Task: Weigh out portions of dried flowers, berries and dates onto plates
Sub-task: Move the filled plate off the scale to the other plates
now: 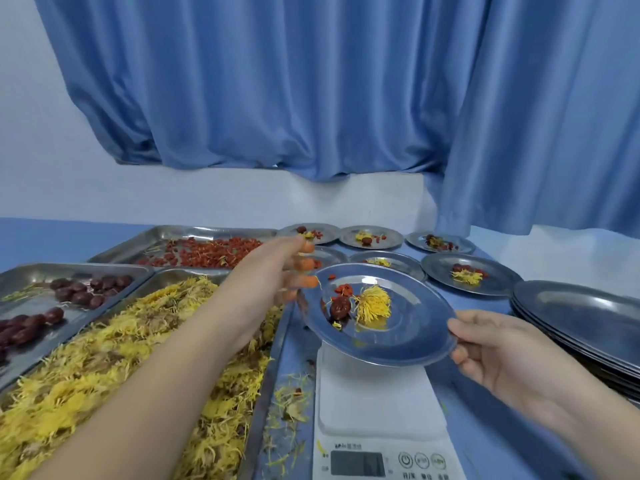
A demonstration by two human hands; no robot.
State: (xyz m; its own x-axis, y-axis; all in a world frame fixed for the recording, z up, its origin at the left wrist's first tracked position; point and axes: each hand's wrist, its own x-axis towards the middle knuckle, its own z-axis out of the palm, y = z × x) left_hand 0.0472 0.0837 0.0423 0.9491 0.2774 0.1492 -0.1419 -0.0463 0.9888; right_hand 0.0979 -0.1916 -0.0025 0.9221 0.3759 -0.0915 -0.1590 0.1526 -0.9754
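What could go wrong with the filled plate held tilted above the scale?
The plate looks tilted, pinched at its rim by the right hand, the blurred left hand at the opposite rim: the date, berries and flower could slide off. The filled plates behind sit close together, so setting this one down might knock one.

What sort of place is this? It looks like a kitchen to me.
Likely a small food-portioning station, not a home kitchen: steel trays of dried flowers, berries and dates, a scale with a plate held above it, and filled plates lined up behind.
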